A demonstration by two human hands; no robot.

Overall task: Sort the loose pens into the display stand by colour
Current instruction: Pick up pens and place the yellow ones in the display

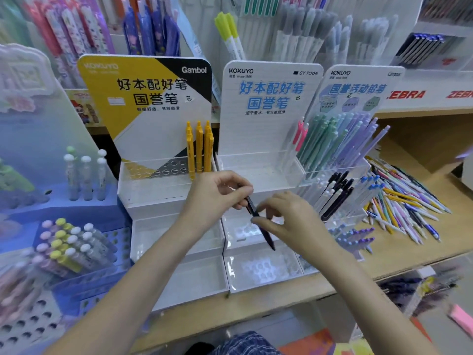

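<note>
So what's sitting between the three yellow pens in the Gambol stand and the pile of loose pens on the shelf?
Head view: the white Kokuyo stand, nearly empty, then the clear stand of pastel and dark pens; both hands hold a dark pen in front.

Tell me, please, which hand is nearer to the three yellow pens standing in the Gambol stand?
Left. The left hand is just below the yellow pens; the right hand is lower and further right.
</note>
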